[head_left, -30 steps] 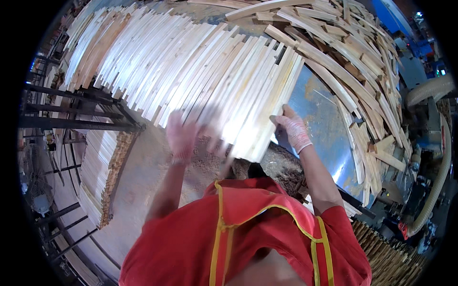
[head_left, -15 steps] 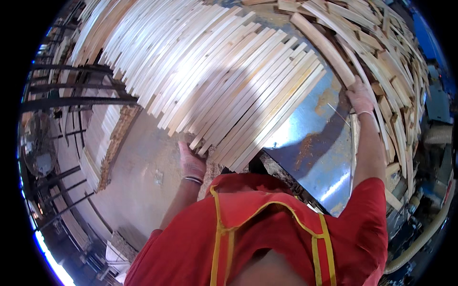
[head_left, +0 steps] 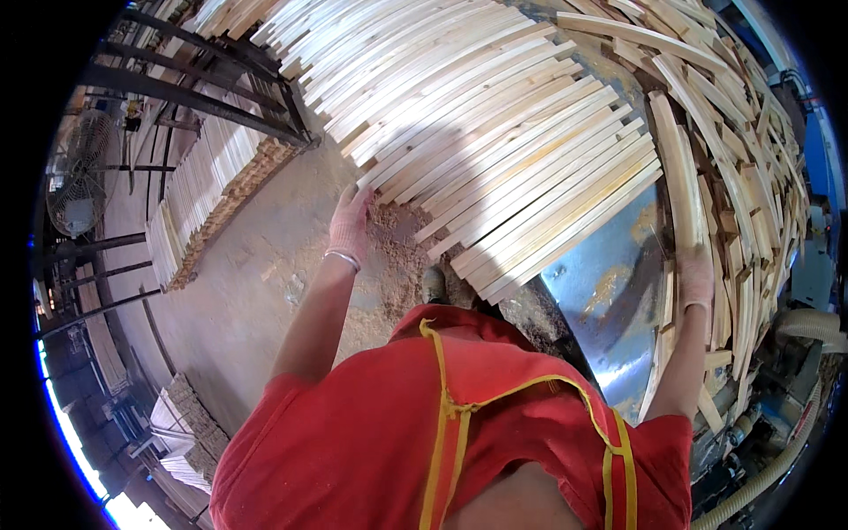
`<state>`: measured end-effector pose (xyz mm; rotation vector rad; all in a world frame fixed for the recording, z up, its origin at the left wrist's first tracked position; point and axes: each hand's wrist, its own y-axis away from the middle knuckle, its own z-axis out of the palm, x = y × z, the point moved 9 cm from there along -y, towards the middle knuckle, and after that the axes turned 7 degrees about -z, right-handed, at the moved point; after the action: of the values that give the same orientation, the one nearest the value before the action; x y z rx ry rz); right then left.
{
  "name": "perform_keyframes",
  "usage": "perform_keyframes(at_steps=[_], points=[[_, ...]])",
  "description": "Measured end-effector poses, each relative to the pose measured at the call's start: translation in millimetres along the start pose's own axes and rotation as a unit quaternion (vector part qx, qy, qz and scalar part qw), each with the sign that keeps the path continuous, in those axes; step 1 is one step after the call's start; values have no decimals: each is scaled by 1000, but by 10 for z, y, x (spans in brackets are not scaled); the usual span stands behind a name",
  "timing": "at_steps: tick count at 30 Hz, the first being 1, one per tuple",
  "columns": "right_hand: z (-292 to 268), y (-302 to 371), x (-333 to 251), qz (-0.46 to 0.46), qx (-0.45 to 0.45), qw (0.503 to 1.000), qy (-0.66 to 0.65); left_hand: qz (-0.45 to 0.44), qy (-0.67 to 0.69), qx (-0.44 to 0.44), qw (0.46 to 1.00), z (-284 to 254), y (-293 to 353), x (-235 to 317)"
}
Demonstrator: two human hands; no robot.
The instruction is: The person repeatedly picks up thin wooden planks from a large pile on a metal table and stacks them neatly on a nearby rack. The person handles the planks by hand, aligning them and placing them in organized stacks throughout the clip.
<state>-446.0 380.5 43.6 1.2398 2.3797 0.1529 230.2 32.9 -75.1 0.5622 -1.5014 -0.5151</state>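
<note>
A row of pale wooden strips (head_left: 495, 132) lies side by side over the metal table. My left hand (head_left: 350, 223), in a light glove, reaches up to the near left ends of these strips. Its fingers are stretched out and touch the strip ends. Off to the right, my gloved right hand (head_left: 695, 276) is closed around the near end of a wooden strip (head_left: 678, 177), which lies along the edge of a jumbled pile. That hand is slightly blurred, and its fingertips are partly hidden.
Bare metal tabletop (head_left: 587, 291) with sawdust shows between the row and the loose pile of strips (head_left: 738, 168). At left stand a dark metal rack (head_left: 194, 102), a stacked bundle of strips (head_left: 208, 177) and a fan (head_left: 84, 168). A ribbed hose (head_left: 768, 468) runs at lower right.
My left hand has moved forward along the strip ends, its fingers now straighter. My right hand has drawn back toward me with the strip. The whole view has turned somewhat.
</note>
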Motion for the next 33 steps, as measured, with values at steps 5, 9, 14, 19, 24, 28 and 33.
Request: perform_keyframes(at_steps=[5,9,14,19,24,28,33], points=[[1397,813,-822,-32,18,976,-212,-118,149,-2,982,-57,-132,-306],[1748,936,-1468,-29,-63,934,-351,-156,211,-64,963,197,-75,-329],[1705,768,-833,68,-40,920,-384,-271,186,-278,902,656,309,-1038],[1381,692,-1166,53,-66,920,-382,-241,331,-166,897,1006,177,-1080],[1474,467,-1151,37,-86,887,-452,-244,264,-179,916,940,299,-957],[1499,724,-1089,-2,-105,895,-434,-128,132,-149,972,790,761,-192],[1710,1373,-1095,52,-178,833,-520,-158,62,-370,913,1226,928,697]])
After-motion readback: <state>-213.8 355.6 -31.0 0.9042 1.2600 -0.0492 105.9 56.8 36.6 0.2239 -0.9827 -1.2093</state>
